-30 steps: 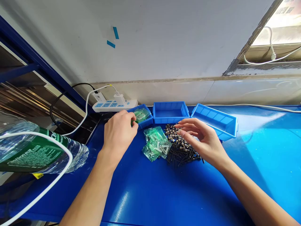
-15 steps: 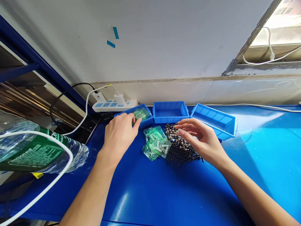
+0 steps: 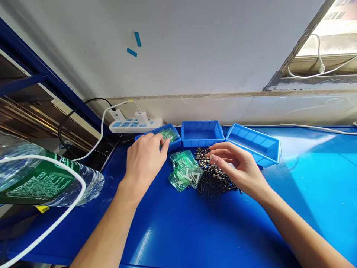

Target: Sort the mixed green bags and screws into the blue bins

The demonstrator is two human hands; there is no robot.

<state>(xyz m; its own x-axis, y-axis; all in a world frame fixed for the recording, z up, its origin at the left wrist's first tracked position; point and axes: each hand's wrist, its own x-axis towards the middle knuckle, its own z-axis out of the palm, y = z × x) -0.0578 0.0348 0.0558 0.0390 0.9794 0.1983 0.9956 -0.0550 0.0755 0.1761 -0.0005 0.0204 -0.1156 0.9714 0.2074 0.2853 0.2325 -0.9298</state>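
My left hand (image 3: 146,158) hangs over the near left side of the left blue bin (image 3: 175,144). Its thumb stands apart from the curled index finger, nothing shows between them, and the other fingertips are hidden. Inside that bin lie clear green packets (image 3: 169,134) beside the thumb. My right hand (image 3: 237,162) is open above the right side of a pile of black and silver screws (image 3: 213,180), its fingers loosely bent and the thumb apart. Left of the pile, touching it, several green-tinted plastic packets (image 3: 182,165) overlap on the blue table (image 3: 178,223).
A middle blue bin (image 3: 202,142) and a right blue bin (image 3: 266,159) stand behind the screws. A white power strip (image 3: 131,126) lies against the wall. At the left are a large water bottle (image 3: 52,178) and a looping white cable (image 3: 64,216).
My left hand has shifted slightly right, and its thumb has moved away from the packets in the left bin. The right hand has barely moved.
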